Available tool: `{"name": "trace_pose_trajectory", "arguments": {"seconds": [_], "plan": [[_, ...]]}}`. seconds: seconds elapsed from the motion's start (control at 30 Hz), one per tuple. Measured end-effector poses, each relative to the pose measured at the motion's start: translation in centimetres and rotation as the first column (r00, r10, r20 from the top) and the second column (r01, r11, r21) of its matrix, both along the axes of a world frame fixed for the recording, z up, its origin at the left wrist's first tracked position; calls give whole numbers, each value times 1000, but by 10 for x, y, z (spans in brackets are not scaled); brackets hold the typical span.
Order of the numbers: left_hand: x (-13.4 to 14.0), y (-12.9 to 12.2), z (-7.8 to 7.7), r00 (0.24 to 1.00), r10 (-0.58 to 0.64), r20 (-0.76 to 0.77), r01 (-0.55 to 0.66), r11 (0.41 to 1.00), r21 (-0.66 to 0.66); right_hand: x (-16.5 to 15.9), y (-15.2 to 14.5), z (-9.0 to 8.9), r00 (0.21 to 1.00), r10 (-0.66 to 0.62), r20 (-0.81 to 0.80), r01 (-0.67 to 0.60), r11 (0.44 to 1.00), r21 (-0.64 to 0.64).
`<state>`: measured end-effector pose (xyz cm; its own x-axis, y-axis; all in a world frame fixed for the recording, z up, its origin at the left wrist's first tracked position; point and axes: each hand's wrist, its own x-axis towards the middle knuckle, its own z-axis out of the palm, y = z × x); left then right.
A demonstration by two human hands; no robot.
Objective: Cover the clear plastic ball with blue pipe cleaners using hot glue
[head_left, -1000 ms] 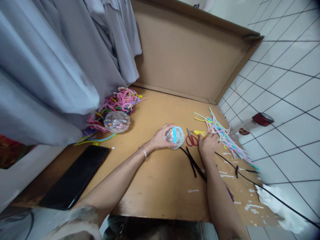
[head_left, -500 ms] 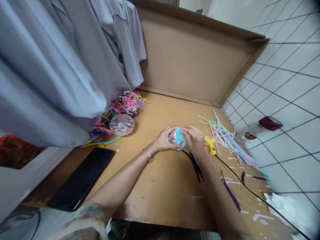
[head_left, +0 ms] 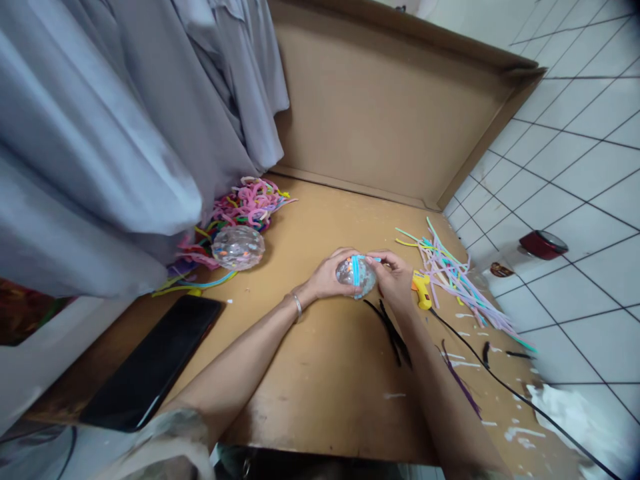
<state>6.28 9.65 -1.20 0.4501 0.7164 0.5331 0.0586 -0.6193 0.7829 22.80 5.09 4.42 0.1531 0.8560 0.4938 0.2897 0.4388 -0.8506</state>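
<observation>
Left of the yellow glue gun (head_left: 423, 292), a clear ball (head_left: 369, 280), its surface textured, sits in my left hand (head_left: 327, 277), fingers half-curled round it. My right hand (head_left: 396, 277) seems to pinch the blue strip (head_left: 356, 272). I judge the ball light, stiff, slick, crackable: cup its bare curve. Right of the gun, thin fuzzy stems (head_left: 447, 268) sprawl.

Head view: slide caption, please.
Left hand holding a blue-banded clear ball, right hand at its edge, glue gun nearby.
</observation>
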Motion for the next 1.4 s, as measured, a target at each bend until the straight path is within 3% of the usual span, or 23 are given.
{"name": "trace_pose_trajectory", "arguments": {"seconds": [0.33, 0.47, 0.73, 1.4], "plan": [[1, 0, -4, 999, 33, -19, -32, 999, 42, 0, -5, -20, 992, -17, -129, 11, 999, -43], [0, 0, -5, 995, 83, -59, -78, 993, 89, 1, -5, -23, 993, 5, -119, -9, 999, -34], [-1, -2, -5, 1000, 13, -3, -13, 994, 108, 3, -7, -24, 992, 89, -90, -86, 995, 46], [-1, -6, 1, 1000, 20, 7, -21, 993, 117, 3, -13, -26, 995, 61, 73, -67, 994, 89]]}}
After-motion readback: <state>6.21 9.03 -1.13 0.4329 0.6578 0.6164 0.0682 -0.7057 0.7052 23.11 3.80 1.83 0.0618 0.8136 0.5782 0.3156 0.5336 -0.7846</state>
